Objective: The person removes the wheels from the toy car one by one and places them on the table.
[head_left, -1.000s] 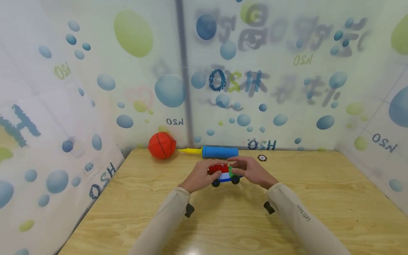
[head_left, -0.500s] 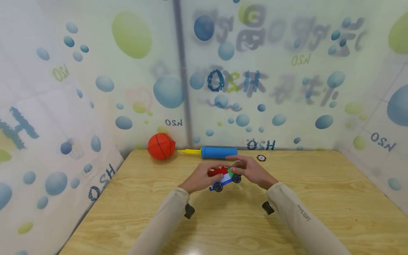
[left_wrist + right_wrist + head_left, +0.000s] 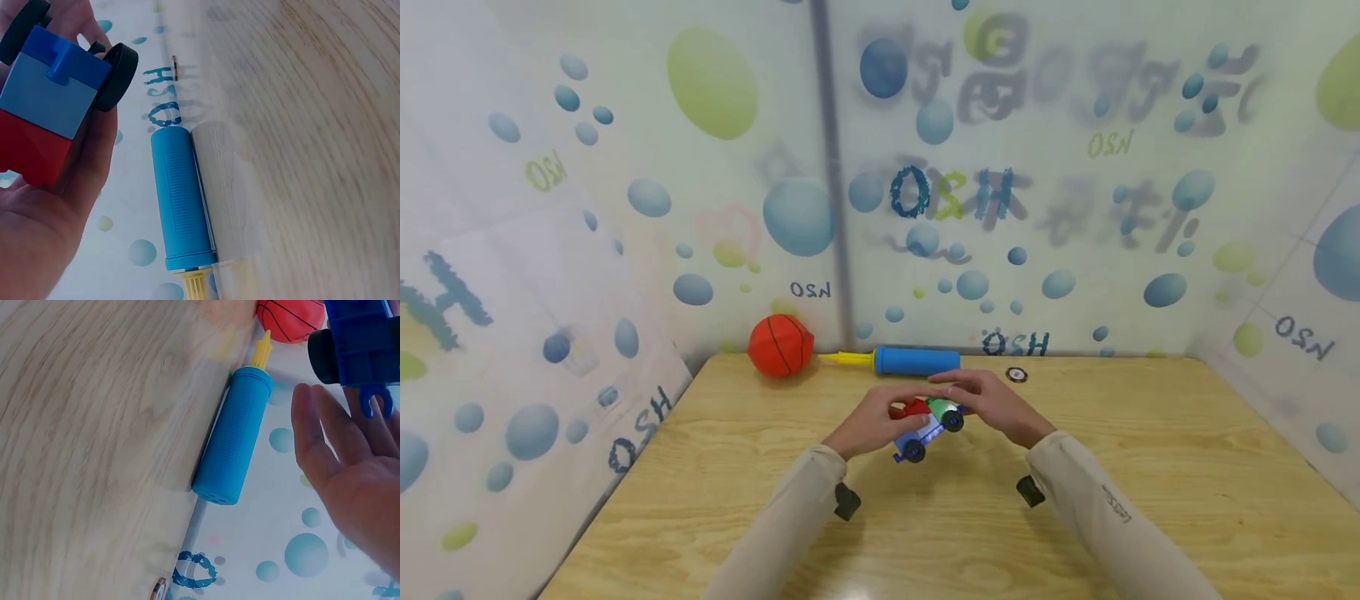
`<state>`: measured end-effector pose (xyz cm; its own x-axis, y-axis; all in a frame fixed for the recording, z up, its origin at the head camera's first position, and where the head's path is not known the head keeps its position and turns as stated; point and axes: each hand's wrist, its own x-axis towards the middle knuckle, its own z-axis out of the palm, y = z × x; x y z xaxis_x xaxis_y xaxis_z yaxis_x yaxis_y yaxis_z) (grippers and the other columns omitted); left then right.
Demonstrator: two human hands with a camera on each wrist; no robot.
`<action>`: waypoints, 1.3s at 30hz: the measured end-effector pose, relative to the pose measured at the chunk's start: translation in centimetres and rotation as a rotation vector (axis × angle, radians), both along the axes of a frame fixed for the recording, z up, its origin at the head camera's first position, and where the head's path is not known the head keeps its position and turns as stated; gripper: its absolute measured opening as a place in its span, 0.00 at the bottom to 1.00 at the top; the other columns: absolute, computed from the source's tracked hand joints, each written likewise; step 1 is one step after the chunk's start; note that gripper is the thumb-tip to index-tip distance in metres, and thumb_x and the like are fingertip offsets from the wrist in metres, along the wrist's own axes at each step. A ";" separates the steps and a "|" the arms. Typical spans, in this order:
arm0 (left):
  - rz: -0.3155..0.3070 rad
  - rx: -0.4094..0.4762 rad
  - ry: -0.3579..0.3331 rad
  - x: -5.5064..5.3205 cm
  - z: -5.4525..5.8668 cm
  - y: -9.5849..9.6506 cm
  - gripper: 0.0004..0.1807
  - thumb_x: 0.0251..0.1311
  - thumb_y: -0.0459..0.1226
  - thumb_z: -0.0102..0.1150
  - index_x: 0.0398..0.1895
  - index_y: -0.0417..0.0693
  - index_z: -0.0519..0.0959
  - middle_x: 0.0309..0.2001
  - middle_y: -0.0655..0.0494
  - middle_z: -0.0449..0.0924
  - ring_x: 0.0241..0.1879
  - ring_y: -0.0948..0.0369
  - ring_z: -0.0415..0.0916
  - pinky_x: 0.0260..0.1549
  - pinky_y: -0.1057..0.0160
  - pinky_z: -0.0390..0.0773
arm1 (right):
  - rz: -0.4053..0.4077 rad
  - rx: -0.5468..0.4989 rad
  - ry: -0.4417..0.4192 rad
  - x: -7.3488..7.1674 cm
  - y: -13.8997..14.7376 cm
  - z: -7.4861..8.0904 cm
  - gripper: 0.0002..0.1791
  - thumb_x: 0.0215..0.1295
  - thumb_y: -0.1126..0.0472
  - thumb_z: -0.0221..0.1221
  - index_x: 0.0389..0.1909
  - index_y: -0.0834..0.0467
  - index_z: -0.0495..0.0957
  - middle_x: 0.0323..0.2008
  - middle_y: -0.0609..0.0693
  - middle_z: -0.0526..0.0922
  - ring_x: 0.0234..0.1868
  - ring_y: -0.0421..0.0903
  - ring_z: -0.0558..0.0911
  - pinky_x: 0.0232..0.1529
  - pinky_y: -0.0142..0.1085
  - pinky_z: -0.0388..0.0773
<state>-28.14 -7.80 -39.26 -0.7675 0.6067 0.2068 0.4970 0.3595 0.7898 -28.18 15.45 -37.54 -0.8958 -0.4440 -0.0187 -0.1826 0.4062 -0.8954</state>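
Head view: just below centre, a toy car (image 3: pixel 921 434), tilted with its left end lower, held up over a wooden table (image 3: pixel 1120 442). Clamped in the left hand (image 3: pixel 874 419), thumb against the near side, fingers over the top. At the toy car's upper right end, the right hand (image 3: pixel 1000 405), fingers reaching across above the green part; cannot tell whether pinching or merely touching it. Left of centre, near the patterned wall (image 3: pixel 1075 125), a red ball (image 3: pixel 780 346); just to its right, a blue pump (image 3: pixel 917 361), lying lengthwise with yellow tip towards the ball. Farther right, a small round disc (image 3: pixel 1017 375).

Left wrist view: toy car in the upper left, showing red, light blue and dark blue blocks and black wheels, against the left hand's fingers. Blue pump left of centre, running down to the bottom edge.

Right wrist view: toy car cut off at the upper right corner, dark blue underside towards the camera. Below, the right hand, two fingers extended, others partly hidden behind the toy car. Red ball at the top edge, blue pump at centre, disc at the bottom edge.
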 end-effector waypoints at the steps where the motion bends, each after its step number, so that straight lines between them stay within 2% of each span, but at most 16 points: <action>1: 0.013 0.001 -0.005 0.0 0.0 0.0 0.22 0.69 0.40 0.59 0.65 0.65 0.77 0.65 0.61 0.78 0.52 0.61 0.78 0.57 0.52 0.80 | 0.000 -0.008 0.002 0.1 0.1 0.0 0.22 0.78 0.50 0.50 0.67 0.53 0.73 0.67 0.56 0.75 0.66 0.59 0.76 0.64 0.54 0.76; 6: 0.094 0.019 -0.051 0.3 0.2 -0.3 0.21 0.69 0.42 0.59 0.64 0.67 0.77 0.65 0.62 0.77 0.54 0.59 0.76 0.57 0.52 0.79 | -0.022 -0.011 0.094 0.6 0.6 -0.1 0.25 0.78 0.49 0.49 0.70 0.54 0.71 0.65 0.57 0.78 0.66 0.58 0.77 0.63 0.54 0.77; 10: 0.135 0.053 -0.054 0.3 0.2 -0.4 0.20 0.70 0.41 0.57 0.65 0.64 0.76 0.66 0.59 0.77 0.56 0.55 0.75 0.57 0.50 0.79 | -0.089 0.003 0.208 1.3 0.8 -0.4 0.24 0.77 0.50 0.53 0.68 0.53 0.72 0.62 0.56 0.81 0.63 0.57 0.79 0.61 0.54 0.78; 15: 0.155 0.103 -0.096 0.4 -0.3 -0.5 0.21 0.72 0.40 0.55 0.65 0.66 0.74 0.67 0.57 0.74 0.56 0.53 0.73 0.56 0.51 0.79 | -0.125 0.000 0.307 1.8 0.4 -0.5 0.20 0.74 0.55 0.57 0.63 0.53 0.77 0.52 0.56 0.84 0.52 0.53 0.82 0.52 0.43 0.82; 17: 0.157 0.132 -0.126 0.4 -0.4 -0.4 0.20 0.73 0.40 0.53 0.65 0.68 0.73 0.67 0.56 0.73 0.53 0.53 0.75 0.52 0.53 0.80 | -0.122 -0.015 0.315 1.9 0.2 -0.4 0.18 0.73 0.57 0.58 0.61 0.54 0.79 0.48 0.56 0.85 0.49 0.53 0.82 0.49 0.39 0.82; 20: 0.149 0.178 -0.178 0.4 -0.4 -0.4 0.20 0.74 0.41 0.50 0.66 0.69 0.72 0.65 0.51 0.73 0.48 0.55 0.80 0.47 0.57 0.82 | -0.111 -0.036 0.318 1.9 -0.2 -0.2 0.17 0.73 0.60 0.58 0.60 0.54 0.80 0.44 0.57 0.86 0.45 0.53 0.83 0.46 0.39 0.82; 23: 0.131 0.215 -0.231 0.4 -0.3 -0.3 0.20 0.75 0.40 0.48 0.67 0.69 0.70 0.64 0.48 0.72 0.44 0.55 0.84 0.45 0.58 0.83 | -0.106 -0.058 0.318 1.8 -0.4 -0.3 0.16 0.72 0.61 0.59 0.58 0.55 0.81 0.43 0.57 0.86 0.45 0.57 0.84 0.46 0.45 0.84; 25: 0.121 0.221 -0.252 0.3 -0.2 -0.2 0.20 0.76 0.40 0.47 0.67 0.69 0.69 0.65 0.48 0.70 0.46 0.55 0.82 0.46 0.58 0.83 | -0.107 -0.069 0.316 1.8 -0.6 -0.3 0.15 0.71 0.62 0.60 0.57 0.54 0.82 0.43 0.56 0.86 0.45 0.58 0.84 0.45 0.46 0.85; 27: 0.119 0.219 -0.258 0.3 -0.3 -0.1 0.21 0.77 0.40 0.45 0.68 0.68 0.68 0.66 0.49 0.69 0.48 0.55 0.79 0.47 0.58 0.81 | -0.109 -0.082 0.320 1.8 -0.8 -0.4 0.15 0.71 0.62 0.60 0.56 0.54 0.82 0.42 0.55 0.86 0.45 0.60 0.84 0.44 0.45 0.85; 31: 0.120 0.229 -0.249 0.3 -0.3 0.1 0.21 0.77 0.40 0.43 0.69 0.64 0.68 0.67 0.50 0.69 0.52 0.54 0.73 0.48 0.60 0.77 | -0.125 -0.094 0.323 1.8 -1.2 -0.5 0.14 0.70 0.62 0.61 0.54 0.53 0.83 0.42 0.55 0.87 0.44 0.56 0.85 0.39 0.34 0.83; 39: 0.130 0.246 -0.274 0.3 -0.5 0.1 0.20 0.77 0.42 0.46 0.69 0.61 0.69 0.65 0.46 0.72 0.50 0.55 0.75 0.47 0.61 0.77 | -0.130 -0.118 0.307 1.7 -1.6 -0.8 0.13 0.69 0.63 0.62 0.53 0.55 0.82 0.38 0.60 0.86 0.39 0.49 0.83 0.36 0.33 0.81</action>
